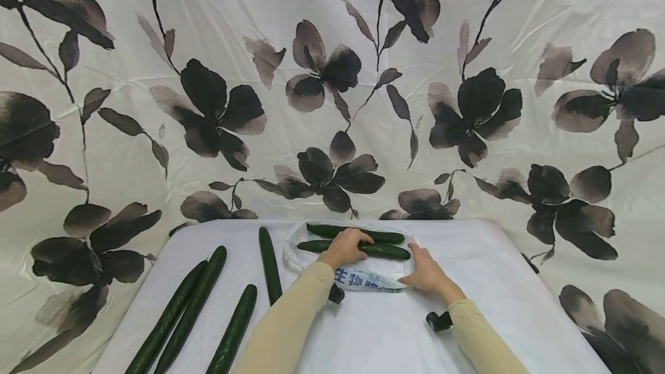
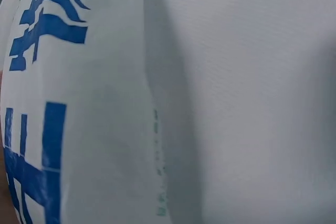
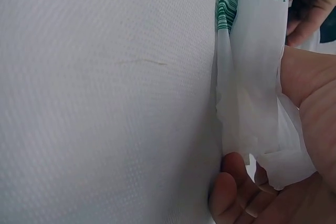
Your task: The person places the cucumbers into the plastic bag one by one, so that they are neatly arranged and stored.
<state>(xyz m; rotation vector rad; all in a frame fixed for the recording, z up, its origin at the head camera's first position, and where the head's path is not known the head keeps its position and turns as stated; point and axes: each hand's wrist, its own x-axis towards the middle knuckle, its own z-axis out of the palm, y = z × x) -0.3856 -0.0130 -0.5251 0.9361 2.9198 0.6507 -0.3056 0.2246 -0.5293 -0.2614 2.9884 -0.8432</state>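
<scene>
Left hand (image 1: pixel 345 249): curled round a cucumber (image 1: pixel 381 250) inside the plastic bag (image 1: pixel 363 277), far centre of the worktop (image 1: pixel 467 258).
Right hand (image 1: pixel 427 270): pinches the bag's rim on the right side; fingers grip thin film in the right wrist view (image 3: pixel 247 108).
Bag: thin white film w/ blue print, lies flat, mouth held apart; a 2nd cucumber (image 1: pixel 355 231) inside, just behind the 1st.
Loose cucumbers: four on the worktop's left (image 1: pixel 194 305), apart from the bag.
Handling (my read): cukes stiff, smooth, prob. a bit slippery, so grip mid-length; bag is light, limp, tears easily, so hold at the rim.
</scene>
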